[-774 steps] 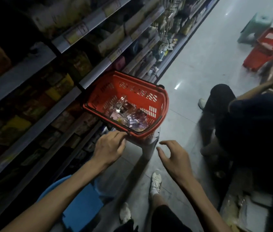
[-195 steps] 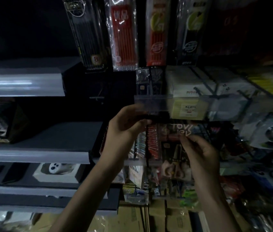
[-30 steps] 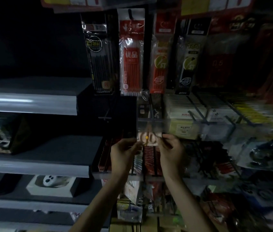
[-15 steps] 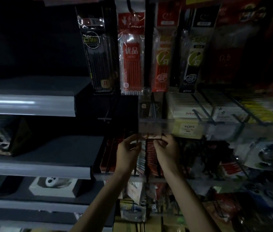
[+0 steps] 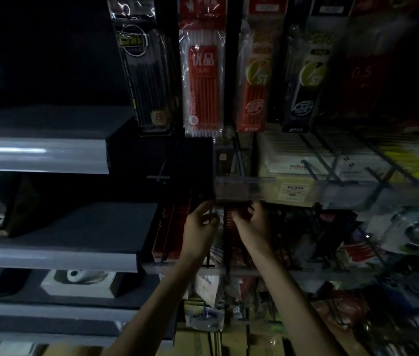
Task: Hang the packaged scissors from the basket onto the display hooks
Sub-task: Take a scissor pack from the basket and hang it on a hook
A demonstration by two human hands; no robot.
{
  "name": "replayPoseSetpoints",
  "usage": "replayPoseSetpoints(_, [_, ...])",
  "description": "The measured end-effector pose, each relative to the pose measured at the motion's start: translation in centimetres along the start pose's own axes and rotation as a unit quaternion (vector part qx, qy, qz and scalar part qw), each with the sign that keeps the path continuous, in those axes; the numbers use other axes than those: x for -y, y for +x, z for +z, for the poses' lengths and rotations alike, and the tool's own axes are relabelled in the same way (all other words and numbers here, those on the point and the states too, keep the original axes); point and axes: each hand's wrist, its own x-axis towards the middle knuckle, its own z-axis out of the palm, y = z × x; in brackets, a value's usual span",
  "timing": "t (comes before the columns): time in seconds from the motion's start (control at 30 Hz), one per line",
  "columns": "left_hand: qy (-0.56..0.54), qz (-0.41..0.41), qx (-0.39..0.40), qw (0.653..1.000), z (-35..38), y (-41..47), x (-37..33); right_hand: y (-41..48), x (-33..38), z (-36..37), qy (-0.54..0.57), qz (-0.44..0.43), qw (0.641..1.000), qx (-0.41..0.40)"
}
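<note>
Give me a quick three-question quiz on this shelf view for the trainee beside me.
1. True or false: the left hand and the right hand are both raised just under the clear price rail.
2. Which pack hangs leftmost in the top row? A. black pen pack B. red pen pack C. yellow box
3. Which hand is nearer the grey shelf?
Key: 1 true; 2 A; 3 the left hand.
</note>
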Motion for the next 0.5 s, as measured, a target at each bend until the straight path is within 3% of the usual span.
replayPoseSetpoints(0.5, [-0.003, 0.002, 0.011, 1.000, -0.2, -1.0, -0.2, -1.2, -0.7, -0.1, -0.036, -0.021, 0.999, 0.013])
